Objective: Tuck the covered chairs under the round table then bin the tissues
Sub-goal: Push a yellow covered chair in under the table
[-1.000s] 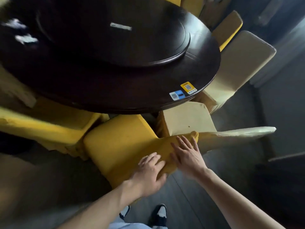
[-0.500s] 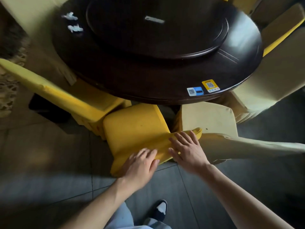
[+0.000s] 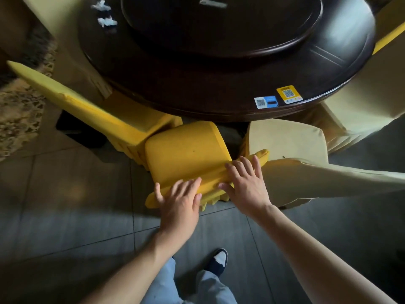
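Yellow chair [image 3: 186, 154], flat hands [image 3: 178, 201] pressing backrest

Dim room, pale glare on the dark round table [image 3: 341, 34] well beyond the fingers [image 3: 245, 170], deep shadow over the floor [image 3: 65, 227] below the wrists, wide-angle bending at the edges, tissues [image 3: 107, 21] smeared soft

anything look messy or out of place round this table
Two crumpled tissues lie loose on the dark round table, near its far left edge. The yellow chair under both hands sits at an angle, its seat mostly outside the table's edge. Nothing looks spilled or broken.
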